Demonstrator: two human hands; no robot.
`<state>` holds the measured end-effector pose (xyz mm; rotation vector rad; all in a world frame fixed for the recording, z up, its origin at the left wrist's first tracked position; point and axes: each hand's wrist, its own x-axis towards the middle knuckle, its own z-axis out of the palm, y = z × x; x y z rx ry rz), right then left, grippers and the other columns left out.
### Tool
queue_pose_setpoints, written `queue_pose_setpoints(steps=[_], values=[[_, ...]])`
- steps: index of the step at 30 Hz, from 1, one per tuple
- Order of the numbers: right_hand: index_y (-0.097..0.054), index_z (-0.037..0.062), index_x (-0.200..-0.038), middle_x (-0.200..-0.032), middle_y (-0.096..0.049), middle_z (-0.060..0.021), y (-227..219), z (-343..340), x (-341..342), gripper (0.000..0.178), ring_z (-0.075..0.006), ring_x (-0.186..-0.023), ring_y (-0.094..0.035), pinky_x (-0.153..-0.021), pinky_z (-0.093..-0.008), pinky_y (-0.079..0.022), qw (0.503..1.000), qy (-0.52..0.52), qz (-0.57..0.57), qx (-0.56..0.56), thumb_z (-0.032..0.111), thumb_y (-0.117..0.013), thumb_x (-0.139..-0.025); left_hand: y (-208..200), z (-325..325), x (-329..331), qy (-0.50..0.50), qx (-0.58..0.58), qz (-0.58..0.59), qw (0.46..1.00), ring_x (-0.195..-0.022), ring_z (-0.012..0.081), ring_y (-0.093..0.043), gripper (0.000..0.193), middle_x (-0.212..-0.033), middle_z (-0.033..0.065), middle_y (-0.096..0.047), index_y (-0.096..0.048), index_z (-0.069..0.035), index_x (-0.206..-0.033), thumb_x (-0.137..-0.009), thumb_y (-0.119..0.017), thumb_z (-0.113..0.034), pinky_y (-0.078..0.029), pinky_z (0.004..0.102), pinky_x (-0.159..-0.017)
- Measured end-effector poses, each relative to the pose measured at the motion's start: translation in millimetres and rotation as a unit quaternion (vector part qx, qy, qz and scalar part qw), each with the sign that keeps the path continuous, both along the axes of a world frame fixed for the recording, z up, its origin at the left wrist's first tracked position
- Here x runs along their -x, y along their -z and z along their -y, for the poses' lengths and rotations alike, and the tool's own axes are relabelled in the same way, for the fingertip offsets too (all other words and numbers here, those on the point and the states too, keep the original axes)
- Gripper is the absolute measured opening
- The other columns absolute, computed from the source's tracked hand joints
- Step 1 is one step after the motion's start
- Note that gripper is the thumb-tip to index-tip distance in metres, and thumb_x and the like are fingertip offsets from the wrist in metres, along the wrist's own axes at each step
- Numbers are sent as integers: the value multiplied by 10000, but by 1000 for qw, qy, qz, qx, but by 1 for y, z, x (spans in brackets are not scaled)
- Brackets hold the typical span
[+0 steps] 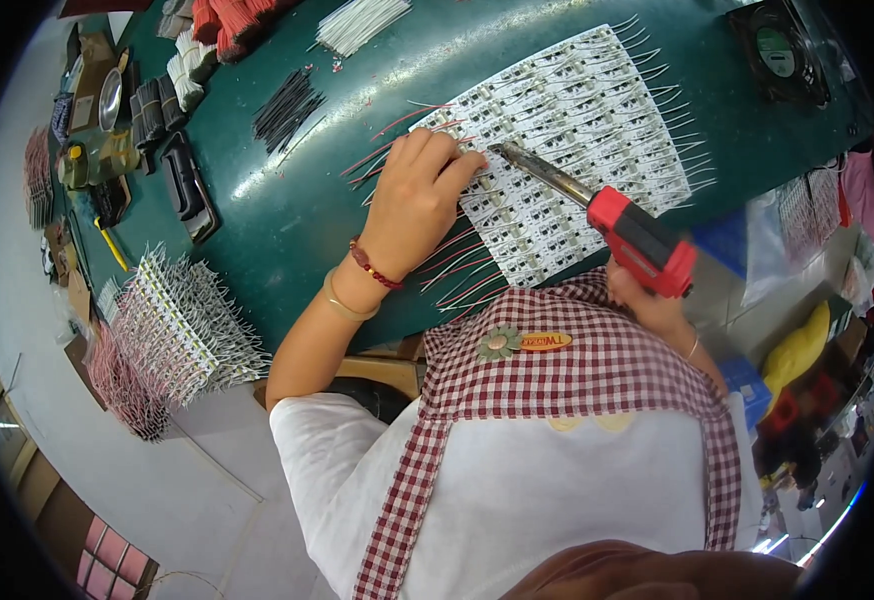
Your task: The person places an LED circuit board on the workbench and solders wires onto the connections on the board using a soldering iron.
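Observation:
A white panel of small circuit boards [612, 95] lies on the green table, with rows of dark components and thin wires across it. My right hand [647, 300] is wrapped round a red-and-black soldering gun [642, 240], whose metal barrel points left and rests its tip over the panel's left part. Close to that tip, my left hand [417, 195] bends over the panel's left edge, thumb and forefinger pinched together. What sits between those fingertips is hidden. Red wires [387, 155] stick out past the left edge around this hand; white wires [672, 105] fringe the right side.
Black wires [287, 108] and white wires [362, 22] lie in loose piles on the green table [257, 230]. A black fan [777, 50] stands at the far right. Wired panels [192, 325] are stacked at the left, near a black case [187, 185] and a yellow-handled tool [112, 248].

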<state>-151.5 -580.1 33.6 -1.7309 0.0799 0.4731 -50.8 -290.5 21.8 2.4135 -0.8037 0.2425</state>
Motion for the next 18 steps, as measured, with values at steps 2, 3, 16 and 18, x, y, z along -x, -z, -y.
queue_pose_setpoints(steps=[2,3,16,18], values=[[-651,25,-903,-731,-625,-23,1,1,0,161,-106,-643,-565,-607,-264,-460,1000,4,0,-1,115,-722,-790,0,0,0,6,11,0,1000,-725,239,-499,293,-745,57,-494,-665,-78,-907,-657,-626,70,-411,349,-659],[-652,24,-908,-736,-628,-24,2,2,2,166,-105,-644,-567,-607,-263,-460,1000,2,3,5,115,-723,-789,0,1,-1,6,11,0,1000,-725,239,-499,293,-745,57,-494,-665,-78,-907,-657,-626,70,-411,349,-659],[-611,19,-1030,-877,-623,-29,-5,4,8,189,-99,-791,-576,-696,-266,-475,995,17,-56,-79,75,-655,-855,-1,-5,-4,24,-39,-14,999,-811,223,-509,230,-810,50,-508,-652,-61,-893,-686,-588,14,-395,336,-717],[-612,18,-1020,-869,-620,-27,-6,3,7,174,-101,-786,-575,-694,-268,-475,995,22,-50,-83,80,-650,-861,-2,-5,-4,24,-44,-10,999,-816,221,-510,225,-811,48,-511,-654,-64,-893,-690,-588,8,-394,335,-724]])
